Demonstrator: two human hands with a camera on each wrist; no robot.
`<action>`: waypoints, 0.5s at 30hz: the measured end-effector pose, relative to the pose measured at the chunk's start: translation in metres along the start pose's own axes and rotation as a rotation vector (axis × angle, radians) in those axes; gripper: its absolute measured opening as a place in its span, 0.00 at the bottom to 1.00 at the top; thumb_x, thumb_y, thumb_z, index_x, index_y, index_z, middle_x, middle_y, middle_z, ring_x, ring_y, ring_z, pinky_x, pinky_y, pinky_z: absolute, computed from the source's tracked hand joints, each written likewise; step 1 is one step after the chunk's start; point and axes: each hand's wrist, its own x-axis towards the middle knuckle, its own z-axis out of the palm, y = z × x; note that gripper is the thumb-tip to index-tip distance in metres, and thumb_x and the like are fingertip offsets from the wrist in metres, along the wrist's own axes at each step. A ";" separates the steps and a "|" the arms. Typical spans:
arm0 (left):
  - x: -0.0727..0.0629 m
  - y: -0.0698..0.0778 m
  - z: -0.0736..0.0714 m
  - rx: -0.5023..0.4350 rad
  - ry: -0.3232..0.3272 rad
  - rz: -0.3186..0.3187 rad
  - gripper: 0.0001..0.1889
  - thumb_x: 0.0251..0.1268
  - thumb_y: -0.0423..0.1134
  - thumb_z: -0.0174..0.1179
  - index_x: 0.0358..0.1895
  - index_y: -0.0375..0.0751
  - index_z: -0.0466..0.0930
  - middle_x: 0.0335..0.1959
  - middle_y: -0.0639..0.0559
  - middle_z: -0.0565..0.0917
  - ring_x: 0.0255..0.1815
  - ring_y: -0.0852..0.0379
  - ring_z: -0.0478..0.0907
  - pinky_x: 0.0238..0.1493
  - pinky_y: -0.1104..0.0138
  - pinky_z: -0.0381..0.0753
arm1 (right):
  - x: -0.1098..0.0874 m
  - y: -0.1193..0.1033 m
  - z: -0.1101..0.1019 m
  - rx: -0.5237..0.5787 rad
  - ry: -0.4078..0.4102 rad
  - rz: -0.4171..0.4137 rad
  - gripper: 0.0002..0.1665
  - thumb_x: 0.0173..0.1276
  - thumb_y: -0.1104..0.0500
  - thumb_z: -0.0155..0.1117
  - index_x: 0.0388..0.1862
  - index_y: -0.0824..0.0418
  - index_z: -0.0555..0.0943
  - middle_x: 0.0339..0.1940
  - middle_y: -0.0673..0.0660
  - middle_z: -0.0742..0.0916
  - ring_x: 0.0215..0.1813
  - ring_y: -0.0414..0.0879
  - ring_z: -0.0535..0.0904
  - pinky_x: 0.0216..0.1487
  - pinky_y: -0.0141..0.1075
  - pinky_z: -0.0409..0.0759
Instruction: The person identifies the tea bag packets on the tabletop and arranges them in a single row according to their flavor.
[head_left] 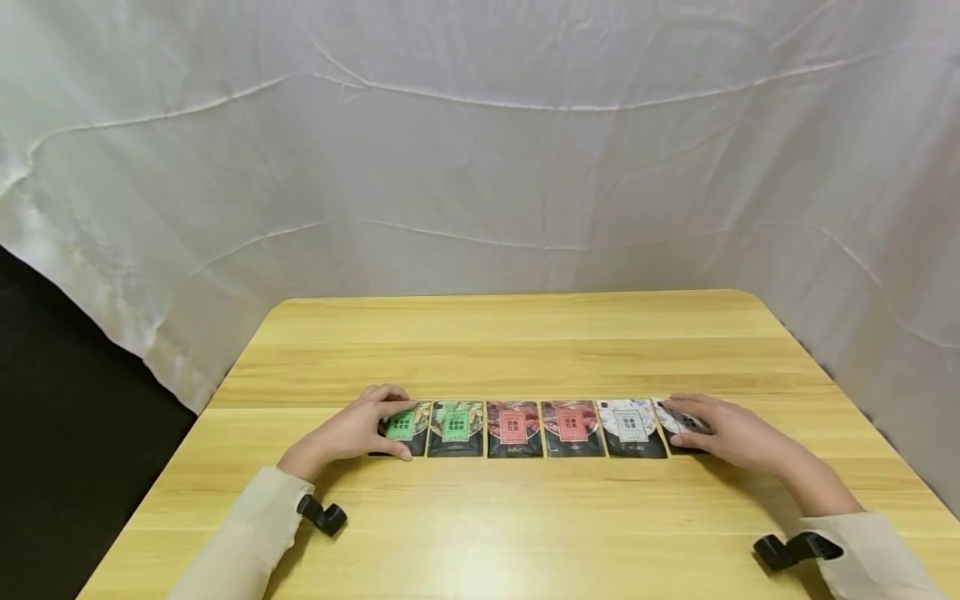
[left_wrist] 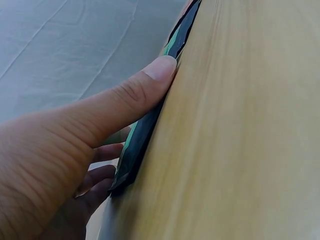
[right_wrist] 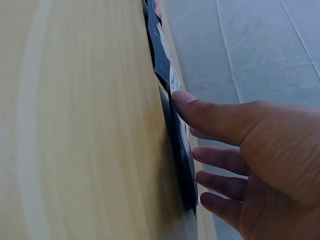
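Observation:
Flat sachets with dark lower ends lie side by side in a straight row across the table. At the left end is a green sachet [head_left: 402, 425]; my left hand [head_left: 363, 429] spans it, thumb along its near edge and fingers by its far left side. Another green sachet [head_left: 456, 427] follows, then two red ones, a left red sachet [head_left: 514, 429] and a right red sachet [head_left: 572, 428]. A white sachet [head_left: 632, 427] comes after them. Over the rightmost white sachet [head_left: 686, 422] lies my right hand [head_left: 742, 435], its thumb touching the top; the other fingers are spread near its outer edge.
The row rests on a light wood-grain table [head_left: 480, 517] with rounded far corners. Pale cloth [head_left: 480, 183] hangs behind and along the sides. A dark area [head_left: 60, 417] shows at the far left. Black wrist cameras sit on both sleeves.

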 end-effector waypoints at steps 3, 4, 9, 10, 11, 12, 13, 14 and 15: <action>-0.001 0.001 -0.001 0.003 -0.008 -0.007 0.48 0.48 0.67 0.67 0.71 0.42 0.69 0.65 0.46 0.69 0.66 0.43 0.64 0.61 0.47 0.68 | -0.001 -0.002 -0.003 0.005 0.014 0.010 0.36 0.68 0.42 0.64 0.67 0.63 0.74 0.65 0.71 0.74 0.63 0.73 0.69 0.58 0.66 0.65; -0.001 0.002 -0.002 0.003 -0.011 -0.012 0.49 0.47 0.67 0.67 0.71 0.43 0.69 0.65 0.46 0.69 0.66 0.43 0.64 0.61 0.47 0.68 | -0.002 -0.003 -0.005 0.007 0.015 0.013 0.36 0.68 0.42 0.64 0.67 0.64 0.74 0.66 0.71 0.74 0.63 0.73 0.68 0.58 0.66 0.65; -0.001 0.002 -0.005 0.005 -0.015 -0.029 0.48 0.46 0.68 0.68 0.71 0.44 0.70 0.65 0.46 0.69 0.66 0.44 0.66 0.62 0.47 0.68 | -0.004 -0.005 -0.011 0.019 0.032 0.025 0.38 0.69 0.42 0.63 0.69 0.65 0.72 0.66 0.71 0.73 0.64 0.72 0.68 0.58 0.66 0.65; 0.000 0.002 -0.005 0.000 -0.016 -0.034 0.48 0.46 0.67 0.68 0.71 0.45 0.69 0.65 0.47 0.70 0.66 0.45 0.66 0.62 0.48 0.68 | -0.004 -0.005 -0.012 0.018 0.038 0.024 0.37 0.69 0.43 0.63 0.69 0.65 0.72 0.66 0.71 0.73 0.64 0.72 0.68 0.58 0.66 0.66; 0.000 0.002 -0.005 0.002 -0.016 -0.034 0.48 0.46 0.68 0.68 0.71 0.46 0.69 0.65 0.47 0.70 0.66 0.45 0.66 0.62 0.48 0.68 | -0.004 -0.005 -0.012 0.014 0.042 0.022 0.37 0.69 0.43 0.63 0.69 0.65 0.72 0.66 0.72 0.73 0.64 0.73 0.68 0.58 0.66 0.66; 0.000 0.002 -0.006 0.002 -0.016 -0.035 0.49 0.46 0.68 0.68 0.71 0.45 0.69 0.66 0.47 0.69 0.66 0.45 0.66 0.62 0.48 0.68 | -0.004 -0.004 -0.012 0.012 0.047 0.022 0.37 0.70 0.43 0.62 0.69 0.65 0.72 0.66 0.72 0.73 0.64 0.73 0.68 0.58 0.66 0.66; 0.000 0.002 -0.006 0.003 -0.015 -0.036 0.49 0.46 0.68 0.68 0.71 0.45 0.69 0.65 0.47 0.70 0.66 0.45 0.66 0.62 0.48 0.68 | -0.004 -0.003 -0.012 0.009 0.047 0.019 0.37 0.70 0.43 0.62 0.69 0.65 0.72 0.66 0.72 0.73 0.64 0.73 0.68 0.58 0.66 0.66; 0.000 0.002 -0.007 -0.001 -0.014 -0.039 0.49 0.46 0.67 0.69 0.71 0.45 0.69 0.66 0.47 0.69 0.66 0.45 0.66 0.62 0.48 0.68 | -0.004 -0.002 -0.012 0.008 0.050 0.019 0.37 0.71 0.43 0.61 0.69 0.65 0.72 0.67 0.72 0.72 0.64 0.73 0.68 0.58 0.66 0.65; -0.001 0.003 -0.007 -0.002 -0.012 -0.043 0.49 0.46 0.67 0.69 0.71 0.45 0.69 0.66 0.47 0.69 0.66 0.45 0.66 0.63 0.48 0.68 | -0.004 -0.001 -0.012 0.008 0.052 0.018 0.36 0.71 0.43 0.61 0.69 0.66 0.72 0.67 0.72 0.72 0.64 0.73 0.68 0.58 0.66 0.65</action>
